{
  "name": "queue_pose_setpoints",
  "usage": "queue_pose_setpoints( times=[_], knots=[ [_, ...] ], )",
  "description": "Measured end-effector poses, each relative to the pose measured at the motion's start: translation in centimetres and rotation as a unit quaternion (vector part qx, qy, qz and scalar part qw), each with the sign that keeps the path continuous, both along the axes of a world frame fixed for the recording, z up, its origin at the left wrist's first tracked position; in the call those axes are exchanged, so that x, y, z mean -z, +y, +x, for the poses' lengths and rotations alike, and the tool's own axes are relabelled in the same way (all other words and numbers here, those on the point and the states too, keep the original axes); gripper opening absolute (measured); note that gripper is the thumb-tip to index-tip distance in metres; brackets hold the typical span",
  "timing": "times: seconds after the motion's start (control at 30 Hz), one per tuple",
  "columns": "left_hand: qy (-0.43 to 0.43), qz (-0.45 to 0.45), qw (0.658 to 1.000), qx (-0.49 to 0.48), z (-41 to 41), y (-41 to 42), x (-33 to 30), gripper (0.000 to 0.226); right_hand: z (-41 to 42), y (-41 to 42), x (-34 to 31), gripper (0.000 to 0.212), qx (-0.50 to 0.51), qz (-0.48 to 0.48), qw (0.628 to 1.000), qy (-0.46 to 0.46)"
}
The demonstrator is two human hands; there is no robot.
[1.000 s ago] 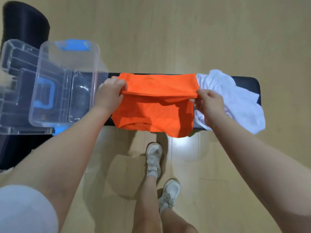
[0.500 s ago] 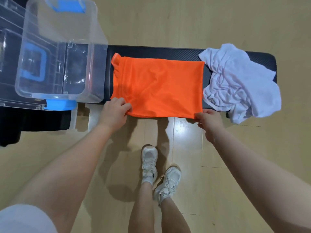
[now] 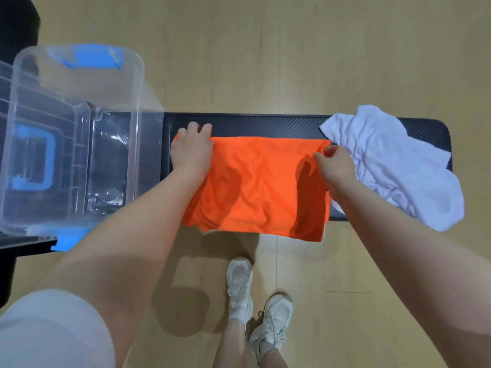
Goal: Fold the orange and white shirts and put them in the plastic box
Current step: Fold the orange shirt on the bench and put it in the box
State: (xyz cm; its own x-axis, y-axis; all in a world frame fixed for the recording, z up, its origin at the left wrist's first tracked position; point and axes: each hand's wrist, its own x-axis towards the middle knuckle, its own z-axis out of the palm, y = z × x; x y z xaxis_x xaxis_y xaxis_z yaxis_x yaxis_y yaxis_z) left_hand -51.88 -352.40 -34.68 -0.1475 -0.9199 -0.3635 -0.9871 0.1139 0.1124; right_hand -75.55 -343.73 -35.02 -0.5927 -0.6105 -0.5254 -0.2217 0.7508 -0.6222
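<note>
The orange shirt (image 3: 260,187) lies folded into a rough rectangle across the black bench (image 3: 265,124), its near edge hanging over the bench's front. My left hand (image 3: 192,150) rests on its far left corner, fingers curled over the cloth. My right hand (image 3: 336,163) pinches the far right corner. The white shirt (image 3: 393,166) lies crumpled on the bench's right end, touching the orange one. The clear plastic box (image 3: 79,144) with blue latches stands open on the bench's left end; nothing shows inside it.
The box's clear lid (image 3: 5,107) with a blue handle lies open further left. A black object (image 3: 18,25) stands at the far left. My two feet in white shoes (image 3: 255,296) stand on the wooden floor just in front of the bench.
Both hands have gone from the shirt's near edge to its far corners, carrying the cloth over into another fold. The white shirt and box stayed put.
</note>
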Motion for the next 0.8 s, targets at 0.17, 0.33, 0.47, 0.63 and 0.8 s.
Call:
queue_pose_setpoints(
  times=[0.17,0.33,0.47,0.63,0.8],
  knots=[
    [-0.008,0.028,1.0,-0.008,0.3,-2.5,0.7,0.032,-1.4,-3.2,1.2,0.039,0.105,0.025,0.991,-0.077],
    [0.102,-0.006,0.989,-0.106,-1.1,-6.1,0.0,0.031,-3.0,-6.4,0.6,0.042,0.091,-0.007,0.995,-0.039],
    [0.176,-0.034,0.968,-0.175,-2.2,-8.7,0.7,0.025,-4.1,-8.8,0.4,0.035,0.103,-0.02,0.994,-0.031],
    [0.151,0.027,0.952,-0.265,-1.9,-9.8,1.5,0.041,-3.9,-8.9,1.6,0.034,0.11,-0.029,0.991,-0.068],
    [0.273,0.1,0.872,-0.393,-1.1,-11.0,1.2,0.039,-4.1,-9.6,1.3,0.035,0.093,0.006,0.994,-0.054]
  ],
)
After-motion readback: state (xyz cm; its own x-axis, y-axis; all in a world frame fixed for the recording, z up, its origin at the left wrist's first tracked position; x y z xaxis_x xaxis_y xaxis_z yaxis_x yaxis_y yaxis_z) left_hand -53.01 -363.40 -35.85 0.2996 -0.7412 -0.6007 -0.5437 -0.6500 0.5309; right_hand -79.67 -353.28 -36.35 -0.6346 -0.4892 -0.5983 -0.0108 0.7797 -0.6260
